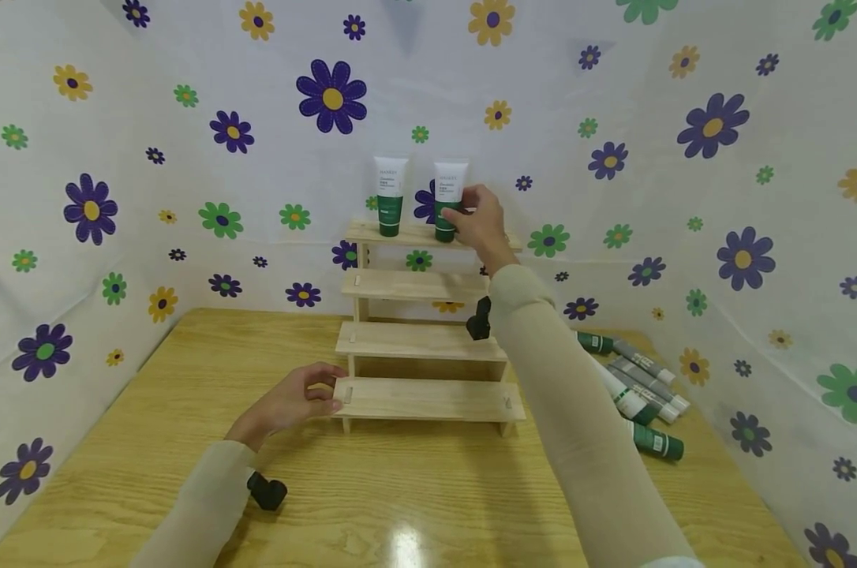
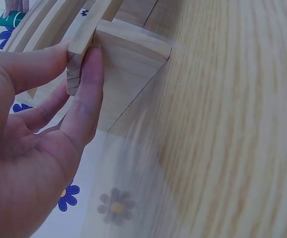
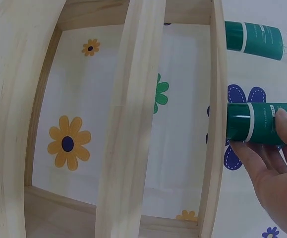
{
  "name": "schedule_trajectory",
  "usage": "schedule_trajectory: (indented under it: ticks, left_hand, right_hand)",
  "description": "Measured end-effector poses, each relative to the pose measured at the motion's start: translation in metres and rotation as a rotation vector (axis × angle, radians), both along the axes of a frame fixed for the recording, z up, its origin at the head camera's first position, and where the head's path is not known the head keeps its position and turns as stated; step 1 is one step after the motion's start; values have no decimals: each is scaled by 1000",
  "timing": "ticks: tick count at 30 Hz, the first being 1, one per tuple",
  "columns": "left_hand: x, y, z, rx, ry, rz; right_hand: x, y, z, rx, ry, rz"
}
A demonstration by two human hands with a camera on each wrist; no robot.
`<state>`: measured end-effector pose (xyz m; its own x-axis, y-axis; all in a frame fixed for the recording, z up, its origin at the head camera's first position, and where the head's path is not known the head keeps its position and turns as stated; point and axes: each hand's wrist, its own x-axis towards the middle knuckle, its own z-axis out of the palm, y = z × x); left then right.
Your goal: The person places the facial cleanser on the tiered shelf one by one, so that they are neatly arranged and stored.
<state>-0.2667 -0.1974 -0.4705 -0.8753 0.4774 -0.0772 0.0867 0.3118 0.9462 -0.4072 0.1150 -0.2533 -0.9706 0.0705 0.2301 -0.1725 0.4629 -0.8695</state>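
Observation:
A wooden tiered shelf (image 1: 428,339) stands on the table. On its top step is a white and green squeeze tube (image 1: 390,197), upright on its cap. To the right of it, my right hand (image 1: 481,221) grips a second squeeze tube (image 1: 450,185) near its green lower part; in the right wrist view this tube's cap (image 3: 238,121) meets the top board. My left hand (image 1: 293,402) pinches the left end of the lowest board, with the thumb on one face and fingers on the other, as the left wrist view shows at the board end (image 2: 74,74).
Several more tubes lie in a pile on the right of the table, among them a green one (image 1: 656,442) and a grey one (image 1: 645,359). A flower-patterned cloth (image 1: 272,173) hangs behind and at both sides. The wooden table top (image 1: 372,497) extends in front of the shelf.

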Motion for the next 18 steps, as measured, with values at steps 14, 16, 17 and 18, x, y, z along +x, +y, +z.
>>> schedule_trajectory:
  ticks: [14,16,17,18]
  left_hand:
    - [2,1,2,-20,3,10]
    - [2,2,3,-18,3,1]
    - [2,2,3,-18,1,-1]
    - [2,2,3,-16,-2,-1]
  right_hand:
    - [-4,1,2,33,-20,27]
    - [-4,1,2,26,-18,28]
    - [-4,1,1,22,-14,30]
    - [-4,1,1,17,-11,32]
